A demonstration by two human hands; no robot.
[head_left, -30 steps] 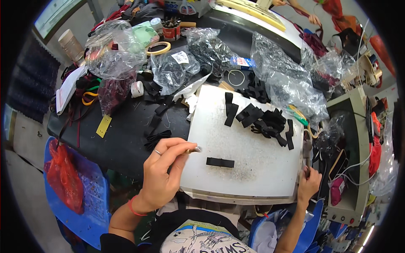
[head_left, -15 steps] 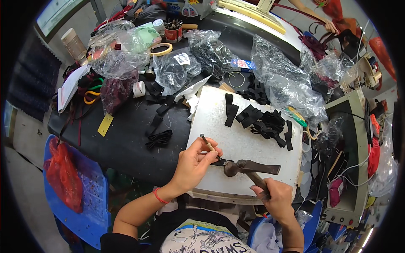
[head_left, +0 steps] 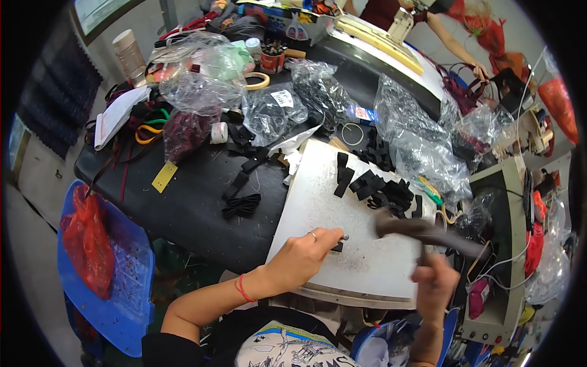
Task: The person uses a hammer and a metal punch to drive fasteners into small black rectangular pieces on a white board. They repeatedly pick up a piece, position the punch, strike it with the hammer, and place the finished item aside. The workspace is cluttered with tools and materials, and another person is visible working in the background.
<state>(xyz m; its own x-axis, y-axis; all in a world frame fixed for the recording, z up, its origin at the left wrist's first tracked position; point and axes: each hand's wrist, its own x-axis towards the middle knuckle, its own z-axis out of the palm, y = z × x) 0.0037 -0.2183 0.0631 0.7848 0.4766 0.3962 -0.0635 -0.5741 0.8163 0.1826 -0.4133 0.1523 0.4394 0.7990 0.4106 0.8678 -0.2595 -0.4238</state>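
Note:
My left hand is closed around a metal punch, whose end shows just past the fingertips. The punch stands over the white work board. Beside those fingers, a short bit of black strap pokes out on the board; the hand hides the rest. My right hand grips the handle of a hammer, raised above the board's right side and blurred by motion. Toward the far side of the board lies a pile of short black strap pieces.
Clear plastic bags crowd the far side of the black table. Folded black strap lies left of the board. A blue tray with a red bag is at lower left. A co-worker's arm reaches in at far right.
The hammer has lifted away from the punch, up and to the right. My left hand has turned, and the punch now points more toward the camera. The whole view has shifted slightly.

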